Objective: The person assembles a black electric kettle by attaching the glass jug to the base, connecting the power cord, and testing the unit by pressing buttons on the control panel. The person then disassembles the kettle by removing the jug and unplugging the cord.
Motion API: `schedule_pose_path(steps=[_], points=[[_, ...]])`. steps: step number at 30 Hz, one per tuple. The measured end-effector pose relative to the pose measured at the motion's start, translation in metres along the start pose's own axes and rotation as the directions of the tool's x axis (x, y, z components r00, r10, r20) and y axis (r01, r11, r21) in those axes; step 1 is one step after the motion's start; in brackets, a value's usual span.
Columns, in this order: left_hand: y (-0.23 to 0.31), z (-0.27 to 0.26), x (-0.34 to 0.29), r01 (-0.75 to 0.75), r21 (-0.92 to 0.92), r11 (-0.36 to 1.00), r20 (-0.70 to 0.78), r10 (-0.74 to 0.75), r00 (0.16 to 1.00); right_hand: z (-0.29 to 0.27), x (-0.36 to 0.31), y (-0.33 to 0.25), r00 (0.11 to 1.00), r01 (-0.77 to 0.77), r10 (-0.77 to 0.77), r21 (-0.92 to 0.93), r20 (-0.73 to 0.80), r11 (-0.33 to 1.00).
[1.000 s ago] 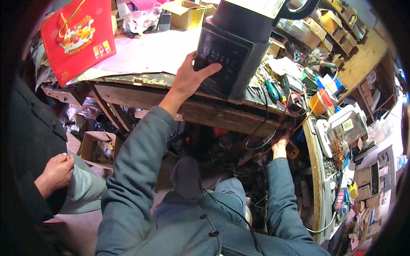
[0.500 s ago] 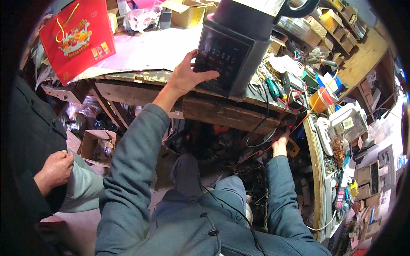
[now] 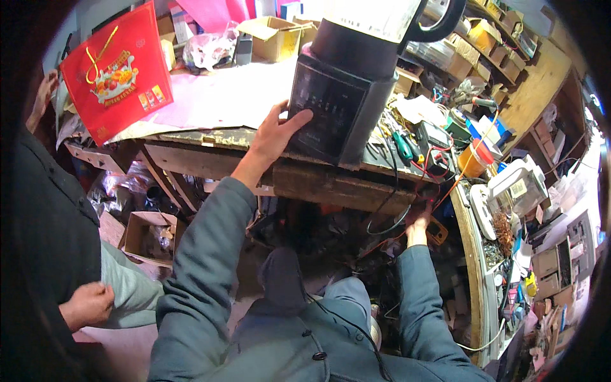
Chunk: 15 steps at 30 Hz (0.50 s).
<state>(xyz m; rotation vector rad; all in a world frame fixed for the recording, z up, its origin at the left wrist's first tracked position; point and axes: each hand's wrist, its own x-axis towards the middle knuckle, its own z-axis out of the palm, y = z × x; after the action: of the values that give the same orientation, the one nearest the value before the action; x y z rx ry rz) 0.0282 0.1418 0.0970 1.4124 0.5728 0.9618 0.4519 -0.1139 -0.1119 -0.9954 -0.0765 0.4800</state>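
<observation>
A black blender point(image 3: 337, 105) stands at the bench's front edge, its dark touch panel facing me and a clear jug with a black handle on top. My left hand point(image 3: 272, 137) grips the lower left corner of its base. The thumb lies across the panel's edge, and the other fingers go round the left side, partly hidden. Below the bench edge on the right, my right hand point(image 3: 418, 221) reaches in among dark and orange cables point(image 3: 386, 230). Its fingertips are lost in shadow, so what they touch does not show. A yellow-framed device point(image 3: 437, 230) is close beside it.
A red gift bag point(image 3: 118, 70) stands on the bench's left. Screwdrivers point(image 3: 402, 146), wires and an orange jar point(image 3: 474, 159) crowd the right. Another person stands at left, one hand point(image 3: 89, 305) low and another point(image 3: 43, 99) beside the bag. A cardboard box point(image 3: 149, 242) sits under the bench.
My left thumb has drawn back toward the panel's left edge. The other person's second hand has come into sight beside the red bag. The whole view has shifted slightly.
</observation>
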Motion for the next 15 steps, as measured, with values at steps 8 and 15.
schedule_pose_path(steps=[8, 15], points=[[-0.014, -0.001, -0.014, -0.245, 0.109, 0.963, 0.070, 0.239, 0.969, -0.015, 0.011, 0.004, 0.992, -0.077, 0.070, -0.064, -0.107, 0.995], [-0.017, 0.003, -0.019, -0.332, 0.578, 0.745, 0.088, 0.348, 0.933, -0.010, -0.007, 0.000, 0.993, -0.062, 0.054, -0.080, -0.106, 0.995]])
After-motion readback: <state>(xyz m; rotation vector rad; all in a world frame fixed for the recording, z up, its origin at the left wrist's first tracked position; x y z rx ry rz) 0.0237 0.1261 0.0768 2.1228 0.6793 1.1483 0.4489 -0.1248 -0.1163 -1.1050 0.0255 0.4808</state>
